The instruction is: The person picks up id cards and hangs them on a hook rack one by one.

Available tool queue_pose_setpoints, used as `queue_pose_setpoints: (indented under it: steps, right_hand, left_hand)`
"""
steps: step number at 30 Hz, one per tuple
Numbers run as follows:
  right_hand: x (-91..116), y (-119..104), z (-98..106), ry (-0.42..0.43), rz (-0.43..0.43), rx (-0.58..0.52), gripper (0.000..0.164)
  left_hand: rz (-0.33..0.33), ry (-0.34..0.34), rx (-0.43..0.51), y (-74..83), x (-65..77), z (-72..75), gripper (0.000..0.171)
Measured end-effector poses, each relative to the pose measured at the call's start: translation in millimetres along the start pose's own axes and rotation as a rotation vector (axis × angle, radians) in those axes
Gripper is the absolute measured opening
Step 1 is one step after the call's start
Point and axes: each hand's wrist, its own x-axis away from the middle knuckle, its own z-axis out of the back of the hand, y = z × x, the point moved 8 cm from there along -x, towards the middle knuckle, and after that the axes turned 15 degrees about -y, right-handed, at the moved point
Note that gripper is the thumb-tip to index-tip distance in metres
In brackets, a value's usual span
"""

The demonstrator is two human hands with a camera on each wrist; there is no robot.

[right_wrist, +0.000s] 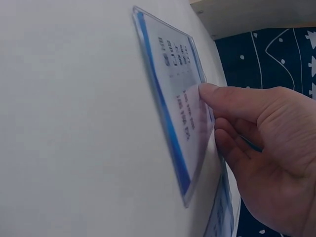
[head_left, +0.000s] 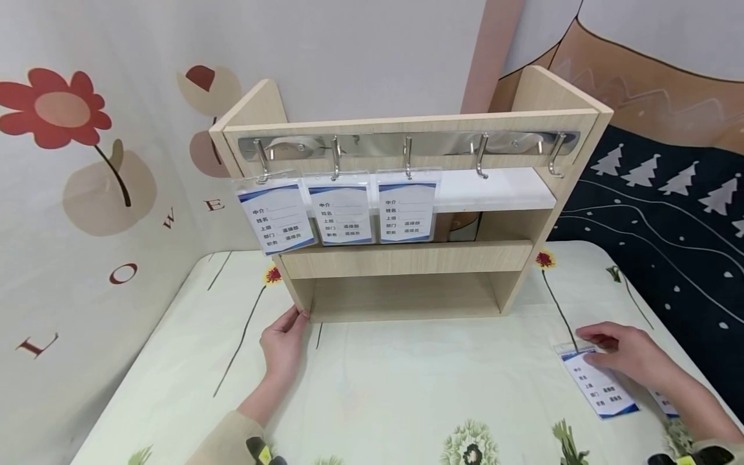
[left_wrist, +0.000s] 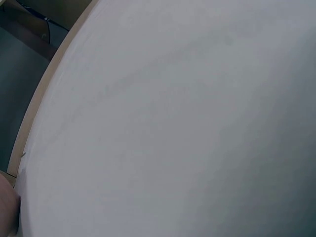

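Note:
My right hand (head_left: 630, 355) pinches a clear badge holder (head_left: 604, 387) with a blue-edged printed card, thumb on its face near the top edge. In the right wrist view, that badge holder (right_wrist: 173, 94) stands tilted off the white surface, and the right hand (right_wrist: 271, 133) has its thumb and fingers at its edge. A second badge holder (head_left: 664, 403) lies partly hidden under the right wrist. At the lower left corner of a wooden shelf (head_left: 407, 258), my left hand (head_left: 285, 345) holds the side panel between thumb and fingers. Three badge holders (head_left: 407, 206) hang from the shelf's left hooks.
A metal hook rail (head_left: 372, 143) runs along the shelf's top front; its two right hooks (head_left: 482, 156) bear no badge. Behind the rail is a white ledge (head_left: 494, 188). The table has a flowered cloth (head_left: 395, 381), with patterned curtains on the walls.

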Motion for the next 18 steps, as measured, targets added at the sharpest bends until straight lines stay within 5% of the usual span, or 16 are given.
queue_pose_setpoints:
  steps: [18]
  right_hand:
    - [-11,-4,3,-0.068,-0.009,0.051,0.037]
  left_hand:
    - [0.001,0.010,0.000,-1.4,-1.4,0.1,0.031]
